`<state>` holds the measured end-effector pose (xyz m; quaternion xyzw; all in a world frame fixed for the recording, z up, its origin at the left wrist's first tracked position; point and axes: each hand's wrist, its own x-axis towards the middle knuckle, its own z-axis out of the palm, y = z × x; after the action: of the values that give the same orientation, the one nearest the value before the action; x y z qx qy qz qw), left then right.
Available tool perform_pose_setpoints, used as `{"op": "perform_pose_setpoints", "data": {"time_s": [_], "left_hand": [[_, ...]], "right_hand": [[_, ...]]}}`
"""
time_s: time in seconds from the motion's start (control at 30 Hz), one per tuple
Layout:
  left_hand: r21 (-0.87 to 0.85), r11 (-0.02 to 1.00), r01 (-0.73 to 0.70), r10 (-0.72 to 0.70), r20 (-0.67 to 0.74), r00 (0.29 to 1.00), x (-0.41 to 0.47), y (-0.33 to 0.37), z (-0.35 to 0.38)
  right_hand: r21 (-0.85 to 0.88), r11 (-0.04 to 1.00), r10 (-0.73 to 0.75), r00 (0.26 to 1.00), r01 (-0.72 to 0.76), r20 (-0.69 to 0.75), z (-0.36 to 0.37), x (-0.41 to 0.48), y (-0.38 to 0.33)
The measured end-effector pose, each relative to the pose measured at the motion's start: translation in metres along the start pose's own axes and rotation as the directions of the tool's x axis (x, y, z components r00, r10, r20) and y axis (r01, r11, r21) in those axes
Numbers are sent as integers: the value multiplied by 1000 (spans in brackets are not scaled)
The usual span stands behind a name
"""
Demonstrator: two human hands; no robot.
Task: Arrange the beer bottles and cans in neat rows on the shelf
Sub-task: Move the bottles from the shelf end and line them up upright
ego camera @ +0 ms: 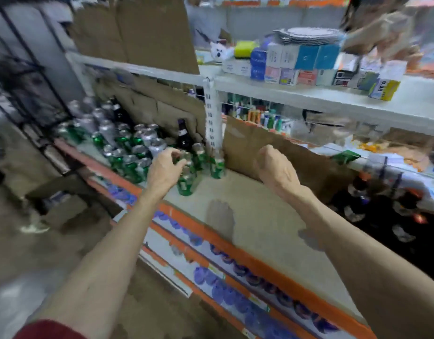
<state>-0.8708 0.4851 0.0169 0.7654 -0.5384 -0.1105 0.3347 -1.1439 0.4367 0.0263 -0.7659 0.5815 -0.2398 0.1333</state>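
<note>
Left hand [165, 165] reaches to a green can [186, 167] near the front of the shelf [255, 216], fingers curled at its top. Blur hides the contact, so I cannot tell whether they grip it. Right hand [275, 165] hovers over bare shelf further right, fingers loosely curled, holding nothing. More cans [128, 148], green and silver, crowd the shelf's left part, with 1 dark bottle [183, 134] upright behind them. 2 green ones stand just beside the white post [212, 118]. Cardboard [272, 148] lines the back.
</note>
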Motion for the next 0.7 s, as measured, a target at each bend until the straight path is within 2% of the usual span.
{"op": "perform_pose_setpoints", "data": {"time_s": [0.17, 0.27, 0.43, 0.7], "left_hand": [[14, 975, 221, -216, -160, 963, 11, -121, -111], [-22, 965, 262, -262, -177, 949, 23, -173, -155], [-26, 966, 257, -258, -154, 954, 64, -235, -190], [-54, 975, 217, -220, -63, 974, 150, -279, -192]], "right_hand": [[104, 975, -211, 959, 194, 189, 80, 36, -135], [117, 965, -256, 939, 235, 228, 126, 50, -206], [100, 980, -192, 953, 173, 235, 184, 84, -281], [52, 993, -114, 977, 107, 180, 227, 147, -323]]}}
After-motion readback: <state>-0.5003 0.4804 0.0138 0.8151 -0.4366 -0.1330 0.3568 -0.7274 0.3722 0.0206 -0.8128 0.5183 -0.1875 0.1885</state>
